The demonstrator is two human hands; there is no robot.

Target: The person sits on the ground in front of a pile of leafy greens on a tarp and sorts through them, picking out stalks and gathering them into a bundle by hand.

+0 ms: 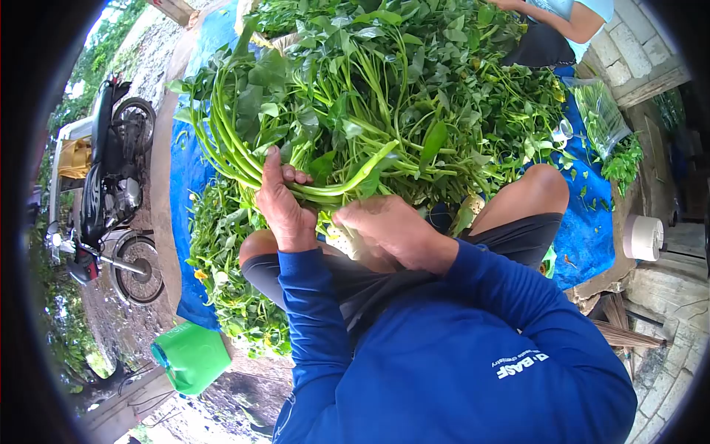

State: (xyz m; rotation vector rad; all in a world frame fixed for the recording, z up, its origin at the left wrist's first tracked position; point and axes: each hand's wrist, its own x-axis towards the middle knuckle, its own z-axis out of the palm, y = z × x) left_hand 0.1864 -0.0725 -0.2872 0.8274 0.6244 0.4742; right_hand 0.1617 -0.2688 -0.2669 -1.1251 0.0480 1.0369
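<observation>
Long green stems with leaves (pixel 240 152) form a bundle held in my left hand (pixel 285 203), whose fingers wrap round the stems. My right hand (pixel 392 229) is just to the right, close under the stem ends, blurred, with its fingers bent; what it holds, if anything, cannot be made out. One thick pale stem (pixel 370 169) slants up to the right above my hands. Beyond them spreads a big heap of leafy greens (pixel 458 96), and more greens (pixel 244 296) lie at the left beside my knee.
A blue tarp (pixel 592 248) lies under the greens. Another person (pixel 566 26) sits at the top right near a plastic bag of greens (pixel 599 115). At the right is a white roll (pixel 643 237); at the left, a green container (pixel 194 359) and a motorcycle (pixel 111 192).
</observation>
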